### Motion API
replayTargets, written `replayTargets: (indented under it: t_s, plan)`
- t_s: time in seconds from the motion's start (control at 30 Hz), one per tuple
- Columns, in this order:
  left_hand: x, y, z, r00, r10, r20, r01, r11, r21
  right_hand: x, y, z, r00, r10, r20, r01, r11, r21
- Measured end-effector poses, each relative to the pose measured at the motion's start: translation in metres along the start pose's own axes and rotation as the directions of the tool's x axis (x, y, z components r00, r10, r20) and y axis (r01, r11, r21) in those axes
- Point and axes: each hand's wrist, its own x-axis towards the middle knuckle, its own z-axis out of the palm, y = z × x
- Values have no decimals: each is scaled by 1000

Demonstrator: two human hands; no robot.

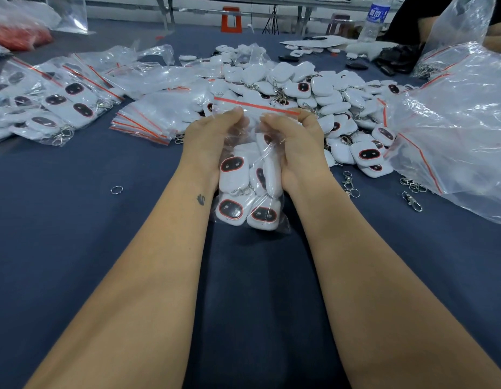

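Pinching the crinkly clear bag (250, 175) just on your side of the loose pile (313, 88), your left hand (212, 136) and right hand (295, 144) grip its neck, equally near. Its long axis runs toward the pile, and the red seal strip (256, 105) lies crosswise just beyond your fingertips. Smooth, rounded white fobs (231, 210) fill it.
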Motion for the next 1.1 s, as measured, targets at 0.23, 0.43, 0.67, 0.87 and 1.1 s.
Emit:
replayTargets:
  t_s: [0.23,0.43,0.67,0.87,1.1]
  plan:
    - [-4,-1,3,997,14,81,-10,999,-45,-1,1,-1,1000,19,16,-18,998,-65]
    - [-5,-2,4,995,31,92,-28,999,-40,-1,0,1,1000,-23,-10,22,992,-125]
    - [-1,-4,4,998,37,49,-42,992,117,-2,2,2,999,-44,4,44,989,-142]
    - [0,-4,3,997,45,60,-53,990,131,-3,0,1,999,-43,-2,42,985,-166]
    - [-1,-6,1,991,61,116,-67,997,50,-8,-4,3,998,-57,21,60,973,-224]
